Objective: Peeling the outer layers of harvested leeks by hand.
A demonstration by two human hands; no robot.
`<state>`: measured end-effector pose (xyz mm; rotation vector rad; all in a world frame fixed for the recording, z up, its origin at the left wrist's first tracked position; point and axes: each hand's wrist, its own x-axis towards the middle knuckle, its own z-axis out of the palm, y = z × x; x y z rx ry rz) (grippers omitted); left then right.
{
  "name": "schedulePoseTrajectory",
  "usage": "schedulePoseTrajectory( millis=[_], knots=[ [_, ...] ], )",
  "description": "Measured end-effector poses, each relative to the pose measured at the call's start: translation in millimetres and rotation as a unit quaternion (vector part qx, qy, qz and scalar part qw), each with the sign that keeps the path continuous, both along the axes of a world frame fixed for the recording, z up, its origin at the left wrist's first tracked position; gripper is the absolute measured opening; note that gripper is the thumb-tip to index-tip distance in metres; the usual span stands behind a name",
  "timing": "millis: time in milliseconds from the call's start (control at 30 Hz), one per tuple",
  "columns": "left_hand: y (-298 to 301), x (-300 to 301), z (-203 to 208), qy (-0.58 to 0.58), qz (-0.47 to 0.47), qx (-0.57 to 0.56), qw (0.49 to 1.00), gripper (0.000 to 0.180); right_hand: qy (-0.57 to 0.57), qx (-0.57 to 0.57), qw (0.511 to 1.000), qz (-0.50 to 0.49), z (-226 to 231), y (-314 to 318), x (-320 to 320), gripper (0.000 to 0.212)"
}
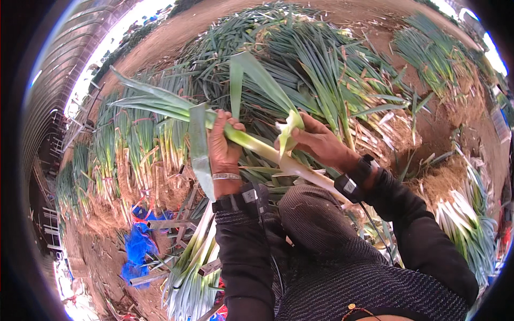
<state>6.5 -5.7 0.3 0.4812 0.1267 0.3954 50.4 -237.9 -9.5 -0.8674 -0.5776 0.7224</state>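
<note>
My left hand (pixel 222 147) is wrapped round the green upper part of a leek (pixel 259 145), which slants from upper left down to the right above my knee. Its long leaves stick out past the left hand, and one broad leaf hangs beside that wrist. Pinched in my right hand (pixel 320 140) is the pale, torn base of a loose outer leaf (pixel 267 83). This leaf rises and folds over, its green blade between both hands. The pale shaft of the leek runs below my right hand, and its root end is hidden near the wrist.
A big heap of leeks (pixel 257 59) lies ahead of me. Tied bundles (pixel 123 155) stand at the left, with more leeks (pixel 433 64) at the far right. Cleaned white-stemmed leeks (pixel 460 214) lie right; others (pixel 193 273) rest by my left arm, near metal bars and blue plastic (pixel 139 249).
</note>
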Motion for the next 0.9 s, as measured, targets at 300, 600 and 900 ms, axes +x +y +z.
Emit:
schedulePoseTrajectory(
  millis=[300, 600, 900],
  knots=[
    [28, -15, 9, -0.103, -0.007, -0.005, 0.995, 0.024, -0.116, -0.071, 0.99, 0.032, 16, -46, -7, 0.026],
    [66, -30, 9, -0.115, 0.009, -0.064, 0.991, 0.021, -0.086, -0.242, 0.964, 0.074, 33, -138, -19, 0.026],
    [98, -42, -4, -0.082, 0.045, -0.07, 0.993, 0.019, 0.076, -0.204, 0.97, 0.108, 31, -219, -34, 0.028]
  ],
)
